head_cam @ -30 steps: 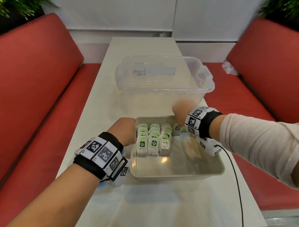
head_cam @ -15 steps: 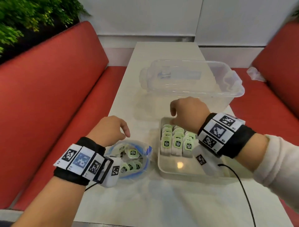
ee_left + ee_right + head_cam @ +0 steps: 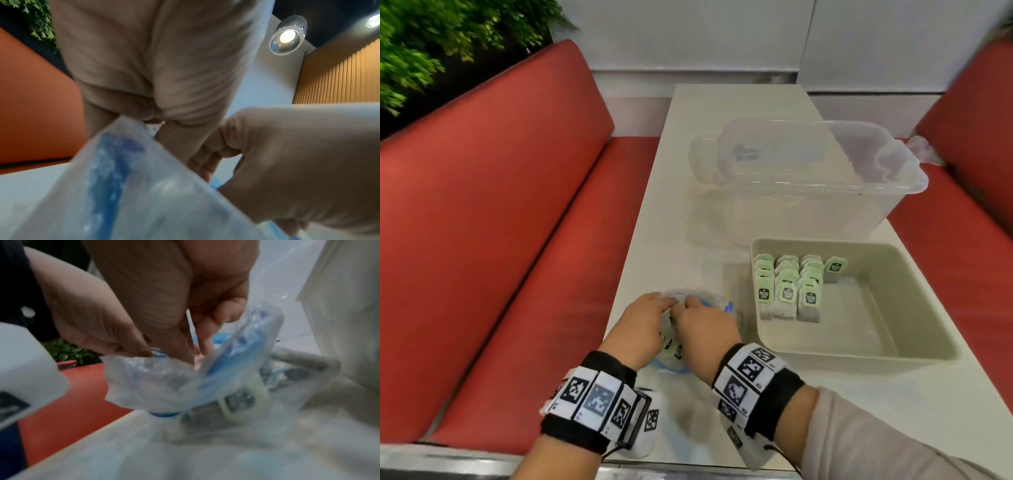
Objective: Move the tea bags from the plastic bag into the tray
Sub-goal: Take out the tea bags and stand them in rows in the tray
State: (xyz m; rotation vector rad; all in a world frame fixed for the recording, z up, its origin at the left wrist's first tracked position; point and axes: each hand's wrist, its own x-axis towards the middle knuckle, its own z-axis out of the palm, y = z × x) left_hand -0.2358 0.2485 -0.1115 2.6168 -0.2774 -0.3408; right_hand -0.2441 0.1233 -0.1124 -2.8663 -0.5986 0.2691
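Both hands meet over the plastic bag [image 3: 717, 303], which sits on the white table [image 3: 722, 113] near its left edge, just left of the tray [image 3: 914, 346]. Left hand [image 3: 642, 327] has its fingers curled onto the bag's rim, pinching the crinkled plastic at the mouth and holding it apart. Right hand [image 3: 703, 329] has its fingers pointed down into the opening; right wrist view shows fingertips [image 3: 202, 345] pushed in past the blue zip strip, close together, but whether they have hold of anything is hidden by plastic and blur. One green-tagged tea bag in the bag [image 3: 240, 400] shows through the plastic below the fingers; others are dim shapes. In the tray, tea bags [image 3: 787, 287] stand upright in three tight rows at the far left end, with a single one [image 3: 835, 269] standing just right of them. A clear lidded storage box [image 3: 808, 178] sits behind the tray. Red bench seats [image 3: 493, 219] flank the table.
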